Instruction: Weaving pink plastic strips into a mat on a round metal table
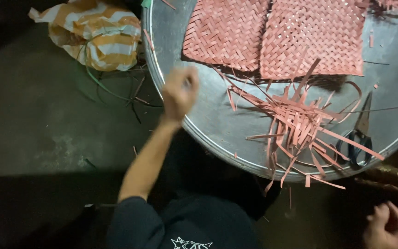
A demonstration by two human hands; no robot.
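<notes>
My left hand (179, 93) is blurred and curled into a fist over the left rim of a large round metal tray (208, 121); whether it pinches a thin strip I cannot tell. My right hand (388, 227) rests low at the bottom right corner, off the tray, fingers loosely curled with nothing visible in it. On the tray lie two flat woven reddish mats (229, 33) (313, 38) side by side at the far edge. In front of them lies a loose tangle of reddish strips (298, 127).
Black-handled scissors (358, 138) lie on the tray's right side beside the strips. An orange-and-white striped plastic bag (95, 34) sits on the dark floor left of the tray, with green strands and scraps around it. My dark-clothed lap is below the tray.
</notes>
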